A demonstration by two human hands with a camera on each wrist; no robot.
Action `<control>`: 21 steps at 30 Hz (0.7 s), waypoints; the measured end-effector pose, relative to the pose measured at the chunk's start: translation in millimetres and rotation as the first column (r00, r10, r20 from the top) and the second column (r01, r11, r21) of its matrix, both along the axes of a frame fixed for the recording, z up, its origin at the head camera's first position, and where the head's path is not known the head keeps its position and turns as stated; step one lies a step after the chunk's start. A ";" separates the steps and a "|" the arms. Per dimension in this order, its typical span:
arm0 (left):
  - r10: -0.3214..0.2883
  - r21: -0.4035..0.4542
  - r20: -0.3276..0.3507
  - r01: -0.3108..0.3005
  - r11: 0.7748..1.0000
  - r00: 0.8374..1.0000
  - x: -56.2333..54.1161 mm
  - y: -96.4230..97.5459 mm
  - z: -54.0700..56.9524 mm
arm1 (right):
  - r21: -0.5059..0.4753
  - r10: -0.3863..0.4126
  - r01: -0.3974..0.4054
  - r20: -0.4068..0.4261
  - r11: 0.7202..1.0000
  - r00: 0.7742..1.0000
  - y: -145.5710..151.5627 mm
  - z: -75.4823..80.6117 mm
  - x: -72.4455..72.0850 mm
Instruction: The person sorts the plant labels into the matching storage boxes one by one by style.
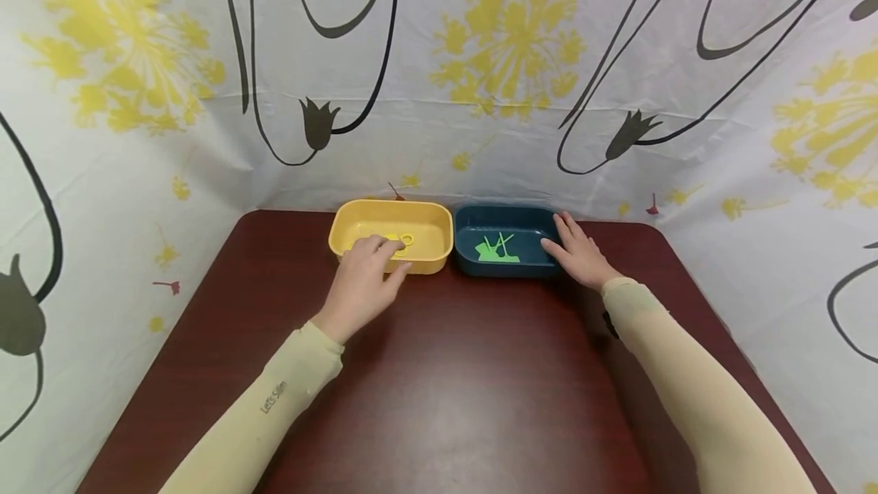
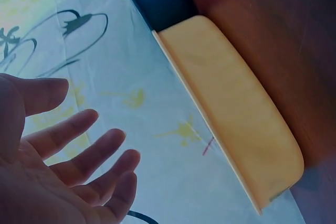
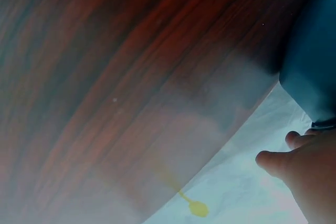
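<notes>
Toward the back of the table stands a yellow bin (image 1: 437, 250) with small yellow pieces (image 1: 406, 239) in it, one ring-shaped. My left hand (image 1: 365, 280) hovers over its front rim, fingers loosely bent and nothing between them; the left wrist view shows the hand (image 2: 79, 161) apart from the bin's side. To the right, a dark blue bin (image 1: 507, 269) contains bright green thin pieces (image 1: 497, 250), some sticking up. My right hand (image 1: 579, 254) lies at this bin's right end, fingers extended along the rim. Its fingers (image 3: 273, 163) partly show by the bin's corner in the right wrist view.
Both bins sit side by side on a dark reddish-brown table (image 1: 453, 372), close to its back edge. A white cloth (image 1: 425, 136) with yellow and grey flower prints hangs behind the table and along both sides.
</notes>
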State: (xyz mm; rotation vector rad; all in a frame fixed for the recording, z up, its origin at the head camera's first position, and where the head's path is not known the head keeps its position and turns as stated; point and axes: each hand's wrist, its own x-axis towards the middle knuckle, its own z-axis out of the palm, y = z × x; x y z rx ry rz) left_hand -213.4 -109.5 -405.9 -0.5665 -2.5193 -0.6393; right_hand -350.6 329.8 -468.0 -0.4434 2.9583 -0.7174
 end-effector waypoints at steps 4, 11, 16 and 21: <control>-0.010 -0.036 0.000 0.010 0.999 1.000 11.4 5.8 -2.8 | -0.053 -0.005 0.006 0.022 0.999 1.000 3.9 0.9 1.9; -0.022 -0.077 -0.006 0.021 0.997 1.000 24.5 9.5 -3.4 | -0.054 -0.028 0.024 -0.077 0.998 0.997 4.6 6.5 3.8; -0.022 -0.102 -0.026 0.019 0.995 0.999 29.3 9.1 -4.7 | 0.036 0.006 0.000 -0.166 0.999 0.986 -3.1 14.8 8.6; -0.001 -0.124 0.011 0.003 0.992 1.000 32.4 9.9 -7.7 | 0.136 0.055 -0.023 -0.239 0.990 0.970 -17.9 22.5 19.2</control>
